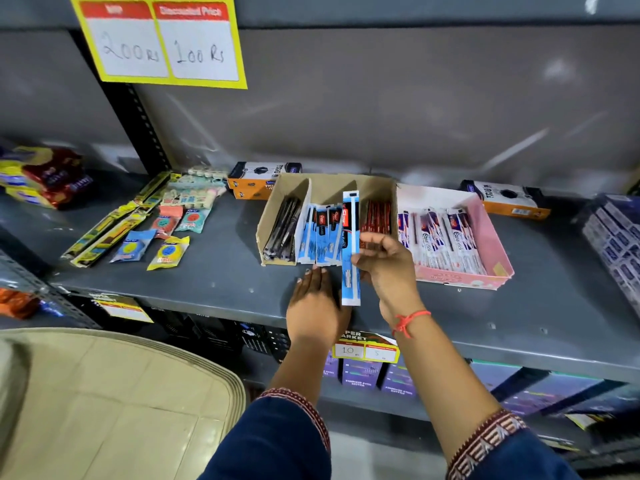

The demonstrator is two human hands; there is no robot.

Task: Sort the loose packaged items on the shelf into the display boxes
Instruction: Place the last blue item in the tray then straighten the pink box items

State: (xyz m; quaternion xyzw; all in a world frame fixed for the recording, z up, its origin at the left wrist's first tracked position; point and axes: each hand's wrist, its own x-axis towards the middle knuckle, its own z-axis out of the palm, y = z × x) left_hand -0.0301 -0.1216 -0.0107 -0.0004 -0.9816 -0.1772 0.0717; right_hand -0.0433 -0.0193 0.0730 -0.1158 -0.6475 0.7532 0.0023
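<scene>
A brown cardboard display box (332,183) with three compartments sits mid-shelf: dark packs on the left, blue packs (320,237) in the middle, red packs (375,216) on the right. My right hand (384,268) grips one long blue pack (350,247), held upright in front of the box's middle compartment. My left hand (315,303) lies flat on the shelf, its fingertips against the front ends of the blue packs. A pink display box (485,233) of white tubes stands to the right.
Loose packets (168,251) and long yellow packs (107,230) lie on the shelf's left part. Orange-and-black boxes (263,180) stand behind the display boxes, one (507,199) at the right. Stacked blue cartons (616,244) fill the far right. A yellow price sign (162,43) hangs above.
</scene>
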